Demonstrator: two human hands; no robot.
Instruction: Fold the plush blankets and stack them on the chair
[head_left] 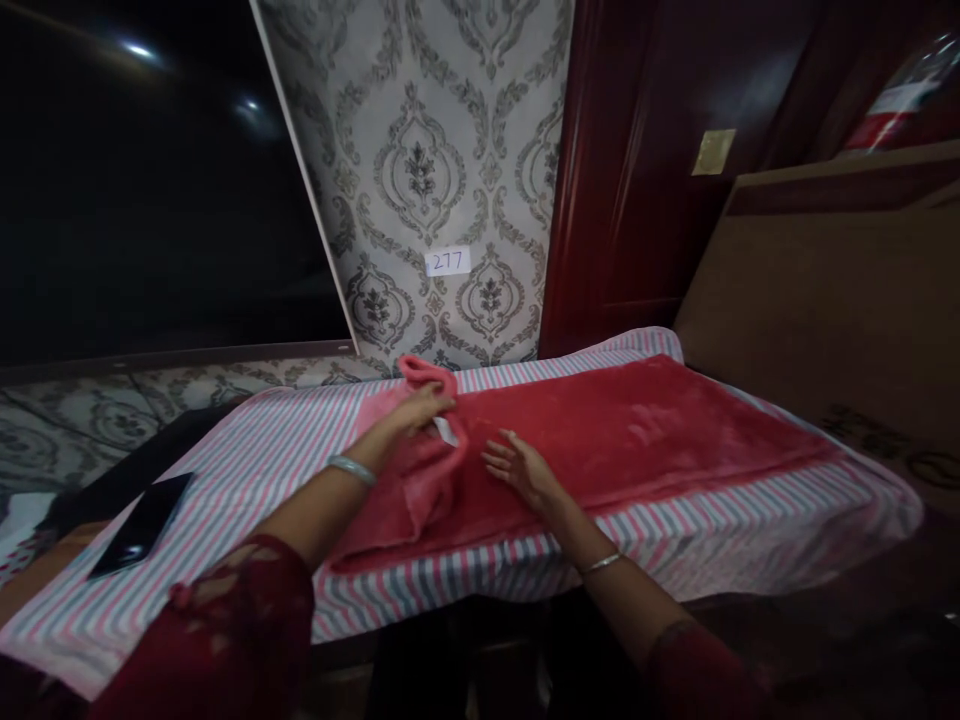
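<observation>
A red plush blanket (600,430) lies in a long strip over a striped cloth (270,440). At its left end the fabric is bunched and folded up. My left hand (424,408) grips the raised fold there, close to a small white tag (445,431). To the right of that fold, my right hand (521,470) is over the flat part of the blanket with its fingers spread and nothing held. Whether its fingertips touch the plush surface, I cannot tell.
A black phone (142,527) rests on the striped cloth at the left. Behind stand a large dark screen (150,200) and patterned wallpaper with a "277" label (448,261). A cardboard box (825,300) is at the right, beside a dark red door (637,200).
</observation>
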